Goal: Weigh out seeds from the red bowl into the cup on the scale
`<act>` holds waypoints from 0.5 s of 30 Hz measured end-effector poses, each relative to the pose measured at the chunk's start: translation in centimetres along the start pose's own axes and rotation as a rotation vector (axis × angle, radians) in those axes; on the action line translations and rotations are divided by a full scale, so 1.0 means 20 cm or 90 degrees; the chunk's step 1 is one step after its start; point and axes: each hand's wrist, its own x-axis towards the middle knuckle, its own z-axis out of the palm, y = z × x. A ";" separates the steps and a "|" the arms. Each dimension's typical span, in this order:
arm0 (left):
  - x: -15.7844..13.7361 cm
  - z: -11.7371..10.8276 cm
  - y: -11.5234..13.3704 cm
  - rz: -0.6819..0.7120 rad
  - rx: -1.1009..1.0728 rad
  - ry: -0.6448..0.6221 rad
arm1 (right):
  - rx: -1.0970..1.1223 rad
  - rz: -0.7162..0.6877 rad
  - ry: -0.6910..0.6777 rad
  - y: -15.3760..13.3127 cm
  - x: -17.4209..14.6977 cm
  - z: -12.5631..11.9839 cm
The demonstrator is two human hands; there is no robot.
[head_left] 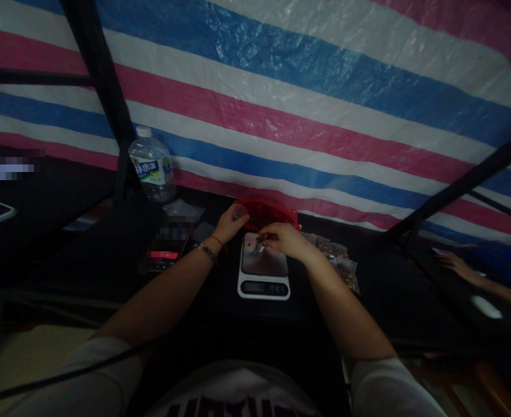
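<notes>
A white kitchen scale with a metal plate stands in front of me. Over its plate, my right hand is closed in a pinch on some small brown pieces, whose kind I cannot make out. Behind the scale lies an open red bag with dark contents. My left hand is at the bag's left rim, fingers closed around a small clear plastic thing. To the right of the scale, partly behind my right forearm, are several small clear bags filled with brown pieces.
A large clear bottle stands at the back left, with flat clear plastic bags near its base. A phone lies left of my left wrist. Striped sheeting hangs behind the black table. Another person's hand is at the far right.
</notes>
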 end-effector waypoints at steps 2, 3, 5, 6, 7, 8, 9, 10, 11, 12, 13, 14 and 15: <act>0.00 0.00 0.00 0.000 -0.001 0.002 | 0.000 0.002 0.013 0.01 0.00 0.00; 0.00 0.00 0.00 0.000 0.002 -0.001 | -0.005 0.002 0.024 0.01 -0.01 0.00; 0.00 0.00 0.00 0.003 0.008 -0.007 | -0.022 -0.002 0.040 0.02 -0.01 0.00; 0.00 0.00 0.00 0.005 0.011 -0.008 | -0.029 -0.007 0.038 0.03 -0.01 0.00; 0.00 0.00 0.01 0.009 0.016 -0.011 | -0.034 -0.012 0.033 0.03 -0.01 0.00; 0.00 -0.01 0.02 0.015 0.025 -0.018 | -0.036 -0.017 0.030 0.03 -0.01 0.00; 0.00 -0.02 0.03 0.025 0.039 -0.033 | -0.036 -0.018 0.033 0.03 -0.02 -0.01; -0.01 -0.03 0.05 0.037 0.057 -0.065 | -0.033 -0.017 0.042 0.03 -0.02 -0.01; -0.01 -0.04 0.06 0.049 0.076 -0.115 | -0.030 -0.014 0.053 0.03 -0.02 -0.02; -0.01 -0.06 0.08 0.058 0.094 -0.178 | -0.026 -0.010 0.064 0.03 -0.03 -0.03; -0.02 -0.07 0.10 0.060 0.110 -0.246 | -0.020 -0.006 0.071 0.03 -0.03 -0.03; -0.02 -0.08 0.12 0.056 0.123 -0.309 | -0.010 -0.002 0.074 0.03 -0.03 -0.04; -0.02 -0.10 0.14 0.048 0.132 -0.362 | 0.000 0.003 0.074 0.03 -0.03 -0.04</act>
